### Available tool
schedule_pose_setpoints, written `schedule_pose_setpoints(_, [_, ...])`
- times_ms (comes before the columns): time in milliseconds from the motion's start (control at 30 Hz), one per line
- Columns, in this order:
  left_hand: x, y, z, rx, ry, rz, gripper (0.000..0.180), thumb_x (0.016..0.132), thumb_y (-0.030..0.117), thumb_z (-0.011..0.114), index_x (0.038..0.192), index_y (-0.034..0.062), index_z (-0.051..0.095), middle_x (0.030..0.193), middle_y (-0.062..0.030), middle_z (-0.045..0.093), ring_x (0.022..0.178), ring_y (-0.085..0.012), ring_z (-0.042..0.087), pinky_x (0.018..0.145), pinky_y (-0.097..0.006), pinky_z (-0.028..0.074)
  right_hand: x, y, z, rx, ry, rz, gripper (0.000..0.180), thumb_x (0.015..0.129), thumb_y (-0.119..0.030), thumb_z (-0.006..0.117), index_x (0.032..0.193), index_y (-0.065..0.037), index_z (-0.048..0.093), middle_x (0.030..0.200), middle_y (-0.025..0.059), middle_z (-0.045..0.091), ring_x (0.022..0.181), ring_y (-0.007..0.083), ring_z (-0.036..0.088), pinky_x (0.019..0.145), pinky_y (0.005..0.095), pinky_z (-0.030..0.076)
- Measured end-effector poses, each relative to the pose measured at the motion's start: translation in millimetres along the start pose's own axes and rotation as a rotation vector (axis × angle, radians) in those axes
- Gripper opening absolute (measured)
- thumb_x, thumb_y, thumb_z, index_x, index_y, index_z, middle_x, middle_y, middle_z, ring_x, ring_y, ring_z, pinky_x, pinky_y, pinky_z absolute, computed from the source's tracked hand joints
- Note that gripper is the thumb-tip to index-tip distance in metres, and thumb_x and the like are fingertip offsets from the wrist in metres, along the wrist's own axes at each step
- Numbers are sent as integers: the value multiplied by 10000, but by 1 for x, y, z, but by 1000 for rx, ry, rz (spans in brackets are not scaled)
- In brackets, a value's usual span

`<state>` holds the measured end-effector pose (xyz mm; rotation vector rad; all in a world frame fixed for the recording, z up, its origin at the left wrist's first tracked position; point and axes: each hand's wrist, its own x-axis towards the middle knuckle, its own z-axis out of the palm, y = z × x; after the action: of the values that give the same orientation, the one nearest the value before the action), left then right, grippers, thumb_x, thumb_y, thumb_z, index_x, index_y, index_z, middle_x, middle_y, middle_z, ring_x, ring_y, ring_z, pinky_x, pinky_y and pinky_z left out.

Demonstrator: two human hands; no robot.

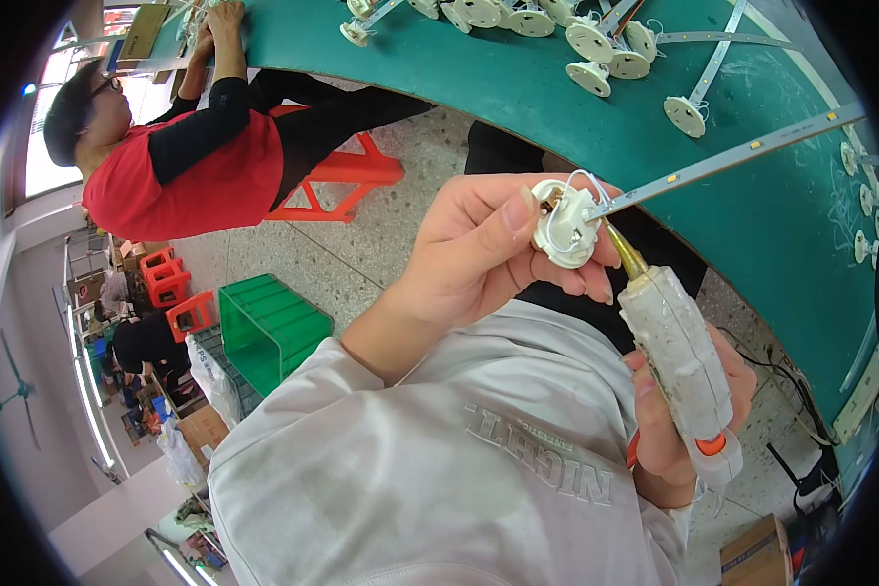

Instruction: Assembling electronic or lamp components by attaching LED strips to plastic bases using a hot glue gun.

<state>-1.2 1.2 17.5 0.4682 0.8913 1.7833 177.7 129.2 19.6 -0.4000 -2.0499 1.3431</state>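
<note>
My left hand (pixel 459 254) is closed round a white round lamp cap (pixel 562 249), thumb on its rim and fingers behind it. A thin white wire loops over the cap. From its middle a narrow LED strip (pixel 723 161) with small yellow chips runs up to the right, over the table. My right hand (pixel 662 435) is wrapped round a worn white hot glue gun (pixel 676 337) with an orange part low on its body. Its brass nozzle points up and left, with the tip at the joint of strip and cap; whether they touch I cannot tell.
Several more capped LED strips (pixel 606 44) lie on the green table (pixel 518 93); others (pixel 864 200) are along its right side. A co-worker in a red vest (pixel 205 161) sits on a red stool (pixel 356 168). A green crate (pixel 269 327) and a cardboard box (pixel 757 557) stand on the floor.
</note>
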Motion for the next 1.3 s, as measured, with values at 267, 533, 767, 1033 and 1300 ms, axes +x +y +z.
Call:
schedule_pose_setpoints(267, [-1, -6, -5, -70, 1, 8, 689, 951, 341, 519, 1295, -217, 307, 1087, -322, 559, 859, -320, 675, 762, -402, 582, 2, -2, -6, -46, -122, 71, 175, 488, -52, 626, 644, 18, 588, 570, 80, 551, 458, 257, 499, 424, 272, 396])
schedule_pose_setpoints(533, [3, -3, -5, -14, 15, 37, 685, 962, 360, 492, 1311, -200, 309, 1080, -340, 560, 916, -324, 653, 794, -328, 548, 7, 3, -9, -38, -158, -5, 236, 472, -87, 643, 682, 11, 601, 587, 75, 567, 472, 259, 520, 432, 273, 411])
schedule_pose_setpoints(767, [5, -1, -5, 21, 13, 60, 632, 972, 352, 470, 1312, -167, 349, 1089, -319, 581, 977, -377, 631, 848, -402, 527, 10, -1, -10, -42, -179, 19, 238, 473, -92, 649, 681, 9, 596, 598, 80, 577, 476, 260, 526, 432, 273, 411])
schedule_pose_setpoints(1033, [9, -15, -2, 299, 166, 248, 491, 996, 291, 434, 1287, -104, 431, 1159, -264, 586, 1088, -364, 592, 937, -368, 490, 1, 10, -18, 127, -77, 146, 209, 616, -54, 666, 799, 34, 615, 720, 118, 636, 565, 216, 584, 532, 261, 453])
schedule_pose_setpoints(1300, [21, -17, -17, 69, 260, 353, 371, 997, 200, 457, 1273, -47, 490, 1153, -185, 611, 1092, -275, 597, 953, -371, 471, 61, 65, -80, -1056, 79, 207, 297, 754, -66, 645, 1025, 44, 591, 990, 148, 619, 883, 296, 604, 774, 357, 473])
